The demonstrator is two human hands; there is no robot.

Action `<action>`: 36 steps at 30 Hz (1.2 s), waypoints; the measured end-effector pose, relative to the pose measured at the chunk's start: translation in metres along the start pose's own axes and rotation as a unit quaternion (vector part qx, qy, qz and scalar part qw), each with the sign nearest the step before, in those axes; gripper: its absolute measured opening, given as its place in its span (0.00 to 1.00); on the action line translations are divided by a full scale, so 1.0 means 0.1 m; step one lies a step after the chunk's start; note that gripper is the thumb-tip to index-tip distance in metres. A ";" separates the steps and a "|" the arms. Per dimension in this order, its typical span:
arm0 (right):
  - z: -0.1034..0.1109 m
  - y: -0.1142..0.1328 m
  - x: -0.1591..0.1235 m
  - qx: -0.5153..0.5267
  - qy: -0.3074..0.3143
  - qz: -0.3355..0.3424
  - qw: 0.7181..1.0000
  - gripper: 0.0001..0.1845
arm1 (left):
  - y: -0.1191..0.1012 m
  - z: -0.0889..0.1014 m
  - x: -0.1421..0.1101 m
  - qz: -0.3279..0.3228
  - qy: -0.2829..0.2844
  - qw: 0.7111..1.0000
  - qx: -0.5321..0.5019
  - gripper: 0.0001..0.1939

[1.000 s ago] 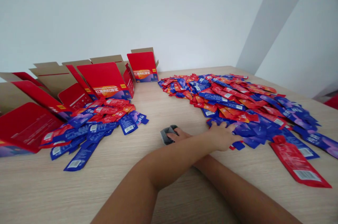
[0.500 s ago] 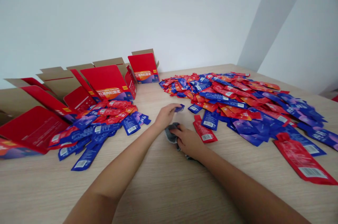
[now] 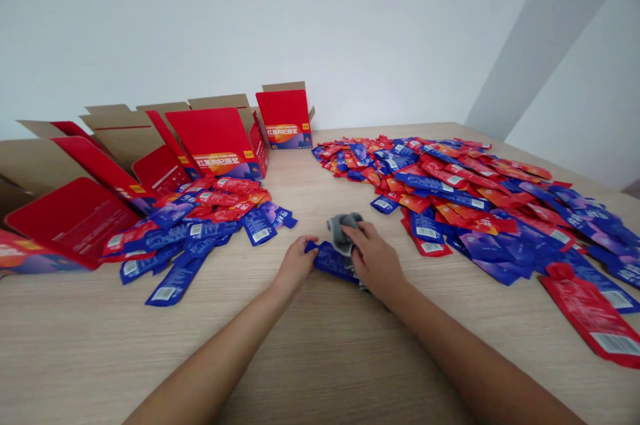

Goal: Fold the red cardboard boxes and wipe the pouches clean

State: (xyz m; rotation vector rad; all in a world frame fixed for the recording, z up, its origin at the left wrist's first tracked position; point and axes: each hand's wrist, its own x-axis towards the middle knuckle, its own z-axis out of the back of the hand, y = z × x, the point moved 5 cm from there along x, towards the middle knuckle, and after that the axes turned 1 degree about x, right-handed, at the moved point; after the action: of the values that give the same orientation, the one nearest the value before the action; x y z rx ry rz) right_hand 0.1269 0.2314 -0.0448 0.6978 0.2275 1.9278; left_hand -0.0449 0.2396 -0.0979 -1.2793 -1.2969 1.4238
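Between my hands, low over the table, is a blue pouch (image 3: pixel 331 263). My left hand (image 3: pixel 296 261) is closed on the pouch's left end, thumb and fingers pinching its narrow tip. A grey cloth (image 3: pixel 345 233) is bunched in my right hand (image 3: pixel 376 261), which holds it against the pouch's right part. The cloth and fingers hide that end of the pouch. To the left lies a smaller heap of red and blue pouches (image 3: pixel 200 215), and to the right spreads a much larger heap of the same pouches (image 3: pixel 450 191).
Several open red cartons (image 3: pixel 210 133) stand in a row at the left, flaps up. Another red carton (image 3: pixel 284 119) stands at the back near the wall. A single red pouch (image 3: pixel 590 313) lies at the right front of the wooden table (image 3: pixel 300 358).
My left hand has come nearer and turned, bringing the blue pouch flat beneath the cloth. My right hand has shifted slightly right with the cloth. The view has swung a little left.
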 end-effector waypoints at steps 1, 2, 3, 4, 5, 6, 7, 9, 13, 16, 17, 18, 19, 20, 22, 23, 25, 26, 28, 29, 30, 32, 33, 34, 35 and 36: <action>-0.06 0.18 -0.03 -0.016 0.031 0.049 0.998 0.26 | -0.01 -0.03 -0.01 -0.010 0.006 1.000 -0.003 0.11; -0.12 0.31 -0.06 -0.038 0.056 0.076 0.995 0.26 | -0.03 -0.07 -0.03 -0.019 0.011 1.000 -0.010 0.10; -0.17 0.40 -0.08 -0.057 0.078 0.095 0.991 0.27 | -0.04 -0.09 -0.04 -0.025 0.015 0.999 -0.020 0.10; -0.21 0.45 -0.08 -0.074 0.093 0.102 0.988 0.27 | -0.06 -0.12 -0.05 -0.023 0.019 0.999 -0.032 0.10; -0.23 0.46 -0.08 -0.086 0.103 0.100 0.986 0.27 | -0.06 -0.14 -0.06 -0.015 0.025 0.999 -0.046 0.10; -0.24 0.44 -0.07 -0.094 0.109 0.094 0.985 0.26 | -0.06 -0.16 -0.07 -0.002 0.033 0.998 -0.059 0.10; -0.24 0.40 -0.06 -0.100 0.115 0.084 0.985 0.26 | -0.06 -0.18 -0.08 0.015 0.044 0.996 -0.071 0.11; -0.22 0.28 -0.05 -0.116 0.124 0.042 0.985 0.25 | -0.06 -0.18 -0.07 0.043 0.056 0.994 -0.083 0.11; -0.11 -0.02 -0.06 -0.176 0.126 -0.067 0.974 0.24 | -0.12 0.04 0.03 0.034 0.005 0.996 -0.081 0.10; -0.03 -0.17 -0.05 -0.181 0.113 -0.086 0.973 0.23 | -0.18 0.27 0.12 0.022 -0.055 0.995 -0.084 0.09; -0.01 -0.21 -0.04 -0.166 0.105 -0.092 0.976 0.24 | -0.19 0.31 0.14 0.020 -0.066 0.995 -0.078 0.09; 0.01 -0.24 -0.03 -0.145 0.094 -0.099 0.980 0.24 | -0.18 0.32 0.14 0.019 -0.072 0.995 -0.068 0.09; 0.03 -0.25 -0.02 -0.120 0.079 -0.104 0.984 0.24 | -0.17 0.30 0.14 0.018 -0.070 0.996 -0.057 0.09; 0.04 -0.23 -0.02 -0.096 0.062 -0.101 0.988 0.25 | -0.14 0.26 0.12 0.017 -0.066 0.996 -0.050 0.10; 0.04 -0.08 -0.02 -0.067 0.035 -0.060 0.995 0.27 | -0.08 0.12 0.06 0.021 -0.044 0.998 -0.049 0.11; 0.01 0.03 -0.04 -0.065 0.034 -0.025 0.997 0.28 | -0.05 0.04 0.03 0.022 -0.026 0.998 -0.055 0.11; -0.10 0.25 -0.07 -0.081 0.060 0.044 0.994 0.29 | -0.02 -0.09 -0.03 0.010 0.008 0.998 -0.068 0.10; -0.16 0.33 -0.08 -0.095 0.080 0.067 0.990 0.29 | -0.02 -0.12 -0.04 0.005 0.020 0.997 -0.076 0.10; -0.24 0.38 -0.08 -0.124 0.111 0.076 0.983 0.28 | -0.02 -0.13 -0.04 0.012 0.021 0.995 -0.098 0.09; -0.25 0.33 -0.06 -0.139 0.116 0.059 0.982 0.28 | -0.02 -0.10 -0.03 0.023 0.010 0.994 -0.110 0.10; -0.24 0.25 -0.04 -0.153 0.117 0.033 0.981 0.28 | -0.03 -0.05 -0.01 0.036 -0.002 0.992 -0.121 0.10; -0.16 0.01 0.01 -0.175 0.109 -0.029 0.978 0.27 | -0.07 0.05 0.02 0.046 -0.030 0.989 -0.136 0.09; -0.12 -0.11 0.03 -0.179 0.102 -0.055 0.977 0.27 | -0.10 0.09 0.04 0.043 -0.039 0.988 -0.140 0.09; -0.07 -0.23 0.05 -0.175 0.093 -0.073 0.977 0.26 | -0.13 0.13 0.05 0.038 -0.043 0.988 -0.143 0.10; -0.03 -0.33 0.06 -0.163 0.084 -0.086 0.979 0.26 | -0.16 0.15 0.06 0.035 -0.042 0.988 -0.146 0.12; 0.00 -0.43 0.08 -0.142 0.073 -0.097 0.982 0.26 | -0.18 0.16 0.06 0.029 -0.037 0.988 -0.148 0.14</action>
State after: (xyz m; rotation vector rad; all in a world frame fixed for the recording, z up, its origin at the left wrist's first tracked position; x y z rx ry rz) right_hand 0.1577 0.2578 -0.0614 0.3329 0.1026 1.7782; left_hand -0.0632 0.2454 -0.0815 -1.4794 -1.5785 1.3655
